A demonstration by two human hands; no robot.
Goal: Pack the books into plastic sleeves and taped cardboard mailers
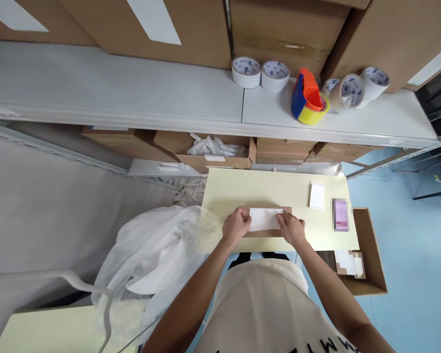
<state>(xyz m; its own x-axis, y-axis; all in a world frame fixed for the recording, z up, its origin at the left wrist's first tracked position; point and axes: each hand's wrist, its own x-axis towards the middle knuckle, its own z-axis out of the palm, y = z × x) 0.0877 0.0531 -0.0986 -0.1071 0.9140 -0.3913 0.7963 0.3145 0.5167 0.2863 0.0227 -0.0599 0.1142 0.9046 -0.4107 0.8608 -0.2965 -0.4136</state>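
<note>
A small brown cardboard box (pixel 265 233) lies on the pale yellow table (pixel 272 189) in front of me, with a white rectangular label (pixel 264 218) on its top. My left hand (pixel 235 226) grips the box's left end, fingers curled onto the label's left edge. My right hand (pixel 291 228) holds the box's right end, fingers bent over the label's right edge. Both hands touch the box and the label.
A white card (pixel 316 195) and a blurred pink item (pixel 340 214) lie on the table's right. An open carton (pixel 367 255) stands at right, a white plastic bag (pixel 158 255) at left. Tape rolls (pixel 246 71) and a tape dispenser (pixel 308 98) sit on the shelf above.
</note>
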